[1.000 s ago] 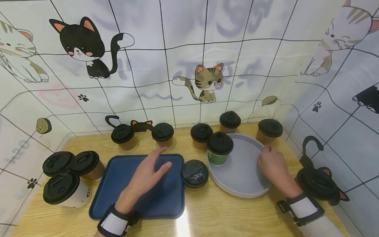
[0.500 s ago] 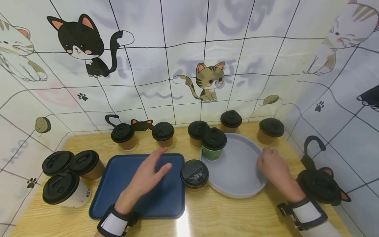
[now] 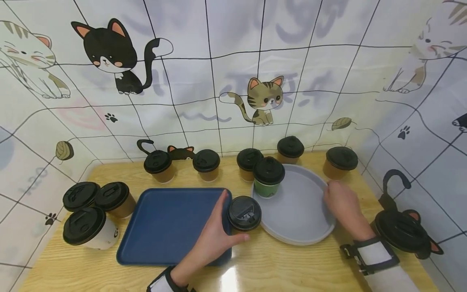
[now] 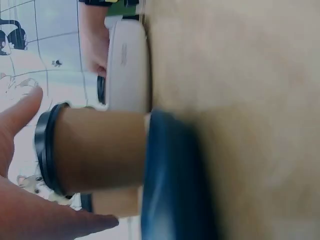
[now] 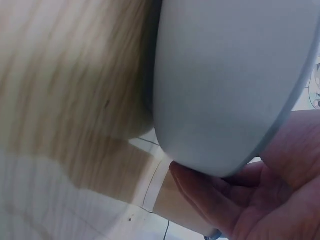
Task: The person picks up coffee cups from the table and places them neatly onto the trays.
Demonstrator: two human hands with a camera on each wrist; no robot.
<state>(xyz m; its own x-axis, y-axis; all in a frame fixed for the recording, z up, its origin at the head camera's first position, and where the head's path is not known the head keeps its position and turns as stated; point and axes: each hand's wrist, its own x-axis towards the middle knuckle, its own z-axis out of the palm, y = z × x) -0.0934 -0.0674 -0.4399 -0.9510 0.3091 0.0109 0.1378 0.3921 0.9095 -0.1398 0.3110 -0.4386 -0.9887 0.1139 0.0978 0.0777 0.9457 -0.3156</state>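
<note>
My left hand (image 3: 215,229) reaches over the right edge of the blue tray (image 3: 171,227), thumb and fingers spread on either side of a brown paper cup with a black lid (image 3: 244,213). The left wrist view shows that brown cup (image 4: 100,150) upright between thumb and fingers, with a gap to the palm. My right hand (image 3: 343,205) grips the right rim of a round grey plate (image 3: 299,215); its fingers curl at the plate's side (image 5: 225,90) in the right wrist view. A green cup with a black lid (image 3: 268,182) stands on the plate's left part.
Several brown lidded cups line the back, among them one near the back right corner (image 3: 337,162) and one behind the plate (image 3: 290,148). At left, a white cup (image 3: 95,231) stands with two others. A cat-patterned cloth (image 3: 189,81) walls the wooden table (image 3: 277,263).
The left hand has moved right and nearer, from over the blue tray to around the brown cup. The plate, with the green cup on it, has slid slightly left with the right hand on its rim.
</note>
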